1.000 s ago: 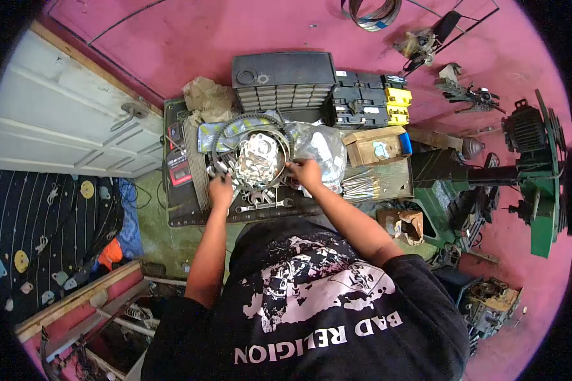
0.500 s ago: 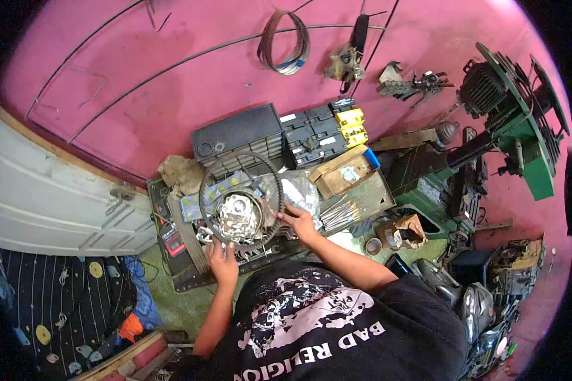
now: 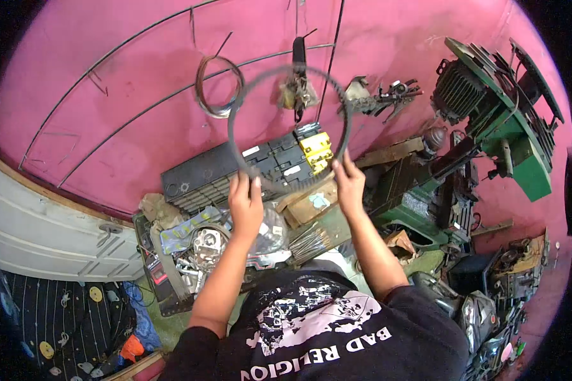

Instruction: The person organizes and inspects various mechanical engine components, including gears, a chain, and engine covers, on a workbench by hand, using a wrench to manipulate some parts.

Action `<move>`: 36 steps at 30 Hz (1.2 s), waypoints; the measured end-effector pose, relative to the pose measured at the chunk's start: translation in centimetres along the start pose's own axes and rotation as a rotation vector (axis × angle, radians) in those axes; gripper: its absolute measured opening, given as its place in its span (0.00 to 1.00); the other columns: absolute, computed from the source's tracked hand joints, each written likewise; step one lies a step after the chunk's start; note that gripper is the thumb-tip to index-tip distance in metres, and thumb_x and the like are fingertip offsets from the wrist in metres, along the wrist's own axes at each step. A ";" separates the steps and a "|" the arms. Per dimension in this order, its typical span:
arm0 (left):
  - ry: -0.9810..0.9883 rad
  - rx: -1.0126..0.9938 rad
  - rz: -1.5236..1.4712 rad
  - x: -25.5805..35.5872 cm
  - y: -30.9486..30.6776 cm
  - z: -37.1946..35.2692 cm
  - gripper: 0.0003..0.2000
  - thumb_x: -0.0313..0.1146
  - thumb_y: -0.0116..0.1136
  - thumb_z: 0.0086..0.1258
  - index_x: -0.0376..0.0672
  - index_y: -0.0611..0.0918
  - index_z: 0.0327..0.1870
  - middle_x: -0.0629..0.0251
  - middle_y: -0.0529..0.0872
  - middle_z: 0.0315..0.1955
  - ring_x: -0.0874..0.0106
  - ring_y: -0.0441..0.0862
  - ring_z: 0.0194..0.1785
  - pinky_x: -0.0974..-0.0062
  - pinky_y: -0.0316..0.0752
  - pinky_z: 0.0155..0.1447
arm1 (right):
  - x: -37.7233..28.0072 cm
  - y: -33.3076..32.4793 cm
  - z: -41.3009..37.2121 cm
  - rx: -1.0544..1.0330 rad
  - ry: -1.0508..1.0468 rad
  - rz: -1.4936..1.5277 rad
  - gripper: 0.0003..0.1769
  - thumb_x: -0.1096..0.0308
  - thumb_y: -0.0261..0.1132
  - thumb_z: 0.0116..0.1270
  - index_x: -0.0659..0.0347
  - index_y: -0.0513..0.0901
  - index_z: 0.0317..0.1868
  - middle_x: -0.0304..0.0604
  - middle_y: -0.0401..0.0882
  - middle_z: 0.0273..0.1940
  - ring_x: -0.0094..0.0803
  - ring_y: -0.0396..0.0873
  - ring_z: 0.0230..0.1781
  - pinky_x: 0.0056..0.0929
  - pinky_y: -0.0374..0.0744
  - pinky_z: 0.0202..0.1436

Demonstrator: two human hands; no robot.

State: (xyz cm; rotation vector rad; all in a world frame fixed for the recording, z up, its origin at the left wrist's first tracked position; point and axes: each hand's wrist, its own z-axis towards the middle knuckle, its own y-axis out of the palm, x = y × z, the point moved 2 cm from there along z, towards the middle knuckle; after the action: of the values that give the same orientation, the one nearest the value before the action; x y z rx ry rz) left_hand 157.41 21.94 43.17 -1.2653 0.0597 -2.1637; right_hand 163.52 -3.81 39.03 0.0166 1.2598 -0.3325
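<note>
A black toothed drive belt (image 3: 292, 188) is held up in front of me as a round loop, slightly blurred. My left hand (image 3: 246, 206) grips its lower left edge, fingers closed round it. On the lower right edge, my right hand (image 3: 348, 181) pinches the belt between thumb and fingers. Through the loop I see black storage drawers (image 3: 270, 159) and a yellow case (image 3: 316, 152). Below my left hand, a worktable bears a heap of silvery metal parts (image 3: 208, 241) and a clear plastic bag (image 3: 273, 232).
A wooden box (image 3: 308, 204) and a bundle of thin rods (image 3: 308, 244) lie on the table. To the right stands a green drill press (image 3: 521, 152). Coiled wire (image 3: 217, 114) hangs on the pink wall. At the left is a white door (image 3: 57, 222).
Both hands have lifted the belt up and to the right, from over the metal parts to in front of the drawers and wall. The view has shifted too.
</note>
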 end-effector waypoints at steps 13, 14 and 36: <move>-0.047 0.038 -0.027 -2.6 12.2 8.9 0.15 0.28 0.56 0.77 0.31 0.79 0.60 0.50 0.84 0.40 0.57 0.84 0.44 0.64 0.76 0.50 | 2.3 -2.2 14.2 -0.087 -0.003 0.159 0.27 0.69 0.66 0.76 0.64 0.73 0.73 0.43 0.84 0.61 0.18 0.78 0.55 0.23 0.75 0.62; -0.060 0.043 -0.016 -3.4 12.6 8.6 0.15 0.28 0.56 0.77 0.31 0.79 0.60 0.50 0.84 0.40 0.57 0.84 0.44 0.64 0.76 0.50 | 3.0 -2.1 14.1 -0.111 -0.004 0.174 0.27 0.70 0.66 0.76 0.64 0.72 0.73 0.44 0.84 0.61 0.19 0.78 0.55 0.23 0.75 0.62; -0.629 -0.016 0.527 -13.9 -3.0 -29.8 0.14 0.31 0.67 0.64 0.39 0.86 0.50 0.50 0.87 0.47 0.49 0.82 0.51 0.55 0.76 0.58 | 15.3 4.6 -13.8 -1.143 0.221 -0.216 0.19 0.73 0.65 0.72 0.64 0.81 0.62 0.50 0.87 0.36 0.32 0.83 0.36 0.34 0.81 0.44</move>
State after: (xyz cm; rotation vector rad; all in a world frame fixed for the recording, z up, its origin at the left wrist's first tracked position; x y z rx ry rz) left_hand 136.90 23.95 17.42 -1.6620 0.1317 -1.2700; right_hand 155.96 -0.40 19.60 -1.0849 1.5233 0.2504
